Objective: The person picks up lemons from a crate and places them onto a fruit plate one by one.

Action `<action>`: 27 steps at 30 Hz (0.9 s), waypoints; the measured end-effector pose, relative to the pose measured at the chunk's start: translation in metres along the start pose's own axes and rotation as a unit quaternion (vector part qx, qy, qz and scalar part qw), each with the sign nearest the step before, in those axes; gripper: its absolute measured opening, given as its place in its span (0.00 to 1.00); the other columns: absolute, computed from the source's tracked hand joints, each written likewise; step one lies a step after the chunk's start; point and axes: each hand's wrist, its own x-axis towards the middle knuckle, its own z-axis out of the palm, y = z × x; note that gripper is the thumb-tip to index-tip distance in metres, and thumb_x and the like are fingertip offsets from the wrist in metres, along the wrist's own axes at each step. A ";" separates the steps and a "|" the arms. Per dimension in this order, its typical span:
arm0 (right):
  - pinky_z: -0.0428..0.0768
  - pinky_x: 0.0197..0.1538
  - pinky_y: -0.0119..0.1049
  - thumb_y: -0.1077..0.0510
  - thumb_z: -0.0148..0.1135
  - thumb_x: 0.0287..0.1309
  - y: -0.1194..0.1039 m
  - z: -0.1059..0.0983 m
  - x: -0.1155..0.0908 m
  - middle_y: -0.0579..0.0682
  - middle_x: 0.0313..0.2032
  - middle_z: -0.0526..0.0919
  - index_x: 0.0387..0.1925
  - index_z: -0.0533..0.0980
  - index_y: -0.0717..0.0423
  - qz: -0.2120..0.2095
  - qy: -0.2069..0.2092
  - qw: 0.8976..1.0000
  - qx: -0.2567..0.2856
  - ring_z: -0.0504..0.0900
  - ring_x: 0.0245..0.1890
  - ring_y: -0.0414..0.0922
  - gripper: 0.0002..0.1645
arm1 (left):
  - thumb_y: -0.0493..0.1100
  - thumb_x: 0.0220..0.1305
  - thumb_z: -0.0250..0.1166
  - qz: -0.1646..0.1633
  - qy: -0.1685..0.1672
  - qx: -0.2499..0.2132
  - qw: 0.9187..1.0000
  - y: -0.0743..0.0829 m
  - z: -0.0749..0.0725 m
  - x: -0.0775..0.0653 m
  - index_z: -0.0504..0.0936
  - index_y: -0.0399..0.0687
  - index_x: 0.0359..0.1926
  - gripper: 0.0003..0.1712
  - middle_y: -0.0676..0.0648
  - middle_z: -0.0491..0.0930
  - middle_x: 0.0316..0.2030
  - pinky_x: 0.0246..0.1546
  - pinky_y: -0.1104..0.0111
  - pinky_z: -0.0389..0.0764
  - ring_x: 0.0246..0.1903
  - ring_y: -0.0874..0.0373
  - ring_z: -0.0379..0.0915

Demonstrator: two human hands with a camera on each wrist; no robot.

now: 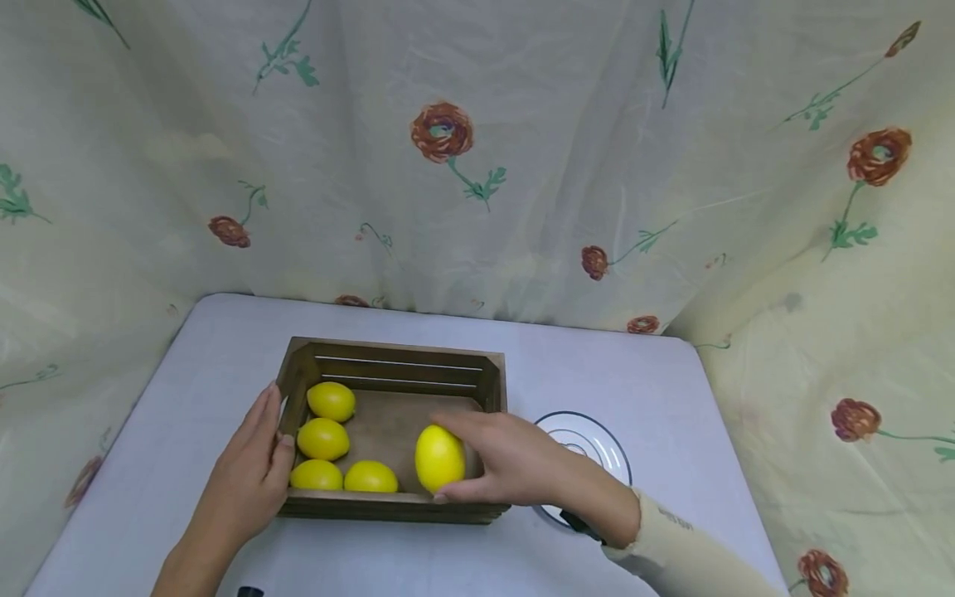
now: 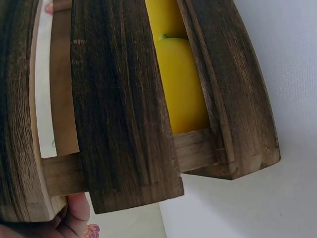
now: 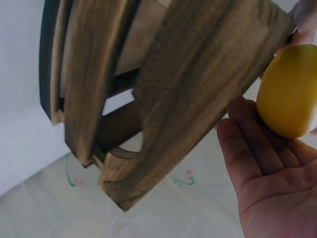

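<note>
A brown slatted wooden crate [image 1: 391,507] stands on the table. Along its left end lies my left hand [image 1: 249,481], fingers straight against the outer side and thumb by the rim. Part of that hand shows past the slats in the left wrist view. My right hand [image 1: 515,460] pinches a yellow lemon [image 1: 440,458] between thumb and fingers, over the crate's front right part. In the right wrist view the lemon [image 3: 290,91] sits by the fingers. Several other lemons [image 1: 323,439] lie inside along the left end and front wall.
A white plate [image 1: 618,448] with a dark rim is on the white table [image 1: 664,390] to the right, partly hidden by my right forearm. A small black object [image 1: 249,591] shows at the bottom edge. Flowered curtains [image 1: 522,99] hang behind and beside the table.
</note>
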 end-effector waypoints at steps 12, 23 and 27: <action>0.84 0.60 0.46 0.33 0.74 0.58 0.012 0.007 -0.035 0.47 0.63 0.82 0.74 0.71 0.51 0.062 0.023 0.996 0.053 0.82 0.57 0.43 0.49 | 0.44 0.81 0.48 -0.002 0.003 0.007 1.000 0.000 0.001 0.000 0.50 0.34 0.81 0.37 0.34 0.51 0.80 0.76 0.45 0.57 0.77 0.34 0.53; 0.84 0.60 0.47 0.34 0.75 0.58 0.016 0.003 -0.055 0.47 0.65 0.81 0.73 0.72 0.53 0.072 0.074 0.993 0.056 0.83 0.59 0.45 0.49 | 0.43 0.79 0.50 -0.003 0.007 0.005 1.000 -0.001 0.001 -0.001 0.50 0.34 0.81 0.38 0.32 0.53 0.80 0.74 0.41 0.60 0.75 0.32 0.55; 0.85 0.59 0.48 0.33 0.74 0.58 0.017 0.001 -0.062 0.47 0.65 0.81 0.73 0.72 0.52 0.082 0.088 0.992 0.049 0.83 0.58 0.45 0.49 | 0.44 0.80 0.50 0.001 0.011 0.003 1.000 -0.001 0.000 -0.001 0.51 0.33 0.81 0.38 0.32 0.53 0.79 0.74 0.42 0.60 0.75 0.32 0.55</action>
